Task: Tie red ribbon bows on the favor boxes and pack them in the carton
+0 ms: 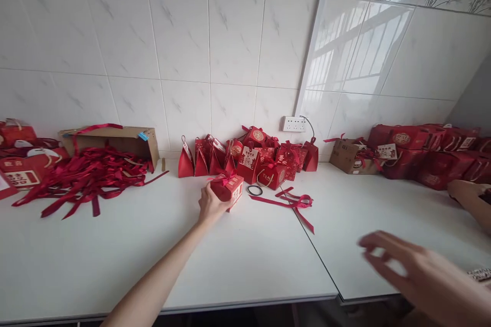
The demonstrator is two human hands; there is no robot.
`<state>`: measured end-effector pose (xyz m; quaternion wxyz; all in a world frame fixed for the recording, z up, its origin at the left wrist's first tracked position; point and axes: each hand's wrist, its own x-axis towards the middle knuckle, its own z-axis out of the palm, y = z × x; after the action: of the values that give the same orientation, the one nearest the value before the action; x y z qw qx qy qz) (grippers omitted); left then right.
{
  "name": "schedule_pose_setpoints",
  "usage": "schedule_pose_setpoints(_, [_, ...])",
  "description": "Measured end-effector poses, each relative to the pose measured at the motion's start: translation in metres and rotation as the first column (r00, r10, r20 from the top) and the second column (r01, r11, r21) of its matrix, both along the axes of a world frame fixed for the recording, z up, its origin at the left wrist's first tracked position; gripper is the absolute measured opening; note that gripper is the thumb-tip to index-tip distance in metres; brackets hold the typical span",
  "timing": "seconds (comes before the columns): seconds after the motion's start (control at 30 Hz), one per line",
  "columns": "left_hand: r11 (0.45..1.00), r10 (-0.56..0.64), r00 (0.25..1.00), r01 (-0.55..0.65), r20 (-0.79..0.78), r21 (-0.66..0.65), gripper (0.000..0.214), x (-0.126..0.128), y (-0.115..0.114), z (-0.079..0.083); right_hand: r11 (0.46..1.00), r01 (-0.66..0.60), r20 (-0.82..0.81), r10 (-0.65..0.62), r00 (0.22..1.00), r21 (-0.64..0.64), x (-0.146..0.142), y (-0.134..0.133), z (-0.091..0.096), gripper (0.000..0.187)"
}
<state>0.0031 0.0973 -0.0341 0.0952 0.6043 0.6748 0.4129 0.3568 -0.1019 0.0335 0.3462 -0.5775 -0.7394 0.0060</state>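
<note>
My left hand [210, 204] reaches far out over the white table [115, 250] and grips a small red gift box [229, 187] with a ribbon bow on top, resting on the table. Behind it stands a cluster of finished red gift boxes [264, 156] against the tiled wall. My right hand [395, 260] hovers blurred above the right table, fingers spread, holding nothing. A loose red ribbon [293, 203] and a small black ring [254, 190] lie just right of the held box.
A heap of red ribbons [82, 176] lies at the left before an open cardboard box [115, 139]. Red bags [429, 156] and a second carton [349, 156] line the right. Another person's hand [468, 196] rests at the far right. A wall socket [293, 123] sits behind.
</note>
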Motion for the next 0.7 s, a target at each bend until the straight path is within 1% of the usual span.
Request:
schedule_pose_setpoints(0.03, [1.0,-0.016,0.999,0.017,-0.039,0.01,0.08,0.009,-0.016,-0.002,0.986,-0.098,0.076,0.109,0.991,-0.135,-0.018,0.006,-0.004,0.015])
schedule_pose_setpoints(0.07, [0.999,-0.028,0.994,0.031,-0.106,0.02,0.074,0.018,-0.034,-0.005,0.957,-0.173,0.101,0.201,0.974,-0.234,-0.036,0.013,-0.008,0.018])
schedule_pose_setpoints(0.1, [0.996,-0.072,0.982,0.079,-0.173,0.034,0.063,0.026,-0.053,-0.009,0.928,-0.22,0.101,0.261,0.96,-0.302,-0.052,0.02,-0.014,0.02])
schedule_pose_setpoints(0.13, [0.987,-0.139,0.965,0.154,-0.221,0.048,0.054,0.034,-0.073,-0.012,0.9,-0.255,0.099,0.307,0.947,-0.354,-0.065,0.027,-0.02,0.022])
schedule_pose_setpoints(0.17, [0.964,-0.239,0.942,0.259,-0.236,0.06,0.044,0.039,-0.093,-0.014,0.88,-0.271,0.084,0.327,0.941,-0.39,-0.074,0.034,-0.025,0.028])
schedule_pose_setpoints(0.2, [0.919,-0.361,0.907,0.385,-0.219,0.081,0.036,0.042,-0.11,-0.015,0.871,-0.262,0.065,0.316,0.946,-0.416,-0.08,0.041,-0.029,0.036])
schedule_pose_setpoints(0.23, [0.87,-0.453,0.873,0.478,-0.182,0.123,0.028,0.043,-0.124,-0.014,0.855,-0.242,0.047,0.295,0.954,-0.459,-0.082,0.049,-0.031,0.043])
schedule_pose_setpoints(0.27, [0.827,-0.515,0.846,0.533,-0.137,0.182,0.021,0.042,-0.133,-0.011,0.838,-0.203,0.032,0.254,0.967,-0.506,-0.082,0.056,-0.03,0.047])
schedule_pose_setpoints(0.3, [0.796,-0.544,0.834,0.547,-0.091,0.258,0.015,0.039,-0.137,-0.006,0.823,-0.152,0.025,0.197,0.98,-0.547,-0.08,0.064,-0.028,0.047])
schedule_pose_setpoints(0.33, [0.785,-0.539,0.841,0.521,-0.044,0.336,0.013,0.036,-0.135,0.002,0.811,-0.105,0.012,0.137,0.99,-0.576,-0.078,0.071,-0.024,0.045])
schedule_pose_setpoints(0.37, [0.798,-0.506,0.862,0.461,0.017,0.387,0.016,0.032,-0.129,0.01,0.805,-0.07,-0.017,0.075,0.997,-0.589,-0.076,0.079,-0.018,0.043])
schedule_pose_setpoints(0.4, [0.842,-0.443,0.891,0.376,0.097,0.386,0.018,0.029,-0.118,0.019,0.807,-0.063,-0.079,0.02,0.997,-0.588,-0.076,0.088,-0.013,0.042])
schedule_pose_setpoints(0.43, [0.89,-0.384,0.906,0.311,0.179,0.334,0.02,0.027,-0.105,0.028,0.812,-0.081,-0.17,-0.022,0.985,-0.578,-0.076,0.096,-0.008,0.041])
schedule_pose_setpoints(0.47, [0.926,-0.349,0.906,0.295,0.24,0.236,0.024,0.027,-0.091,0.036,0.819,-0.115,-0.265,-0.047,0.963,-0.562,-0.077,0.105,-0.004,0.04])
schedule_pose_setpoints(0.5, [0.945,-0.326,0.904,0.306,0.276,0.115,0.028,0.028,-0.077,0.043,0.821,-0.155,-0.348,-0.056,0.936,-0.55,-0.08,0.113,-0.001,0.038])
schedule_pose_setpoints(0.53, [0.939,-0.335,0.898,0.344,0.286,0.02,0.032,0.03,-0.064,0.047,0.82,-0.189,-0.409,-0.059,0.911,-0.54,-0.084,0.122,0.0,0.037])
schedule_pose_setpoints(0.6, [0.91,-0.378,0.882,0.41,0.281,-0.065,0.038,0.035,-0.046,0.05,0.816,-0.231,-0.46,-0.047,0.887,-0.53,-0.093,0.138,0.001,0.038])
schedule_pose_setpoints(0.7, [0.884,-0.429,0.865,0.462,0.259,-0.078,0.04,0.042,-0.037,0.044,0.814,-0.252,-0.487,-0.044,0.872,-0.524,-0.106,0.157,-0.004,0.039])
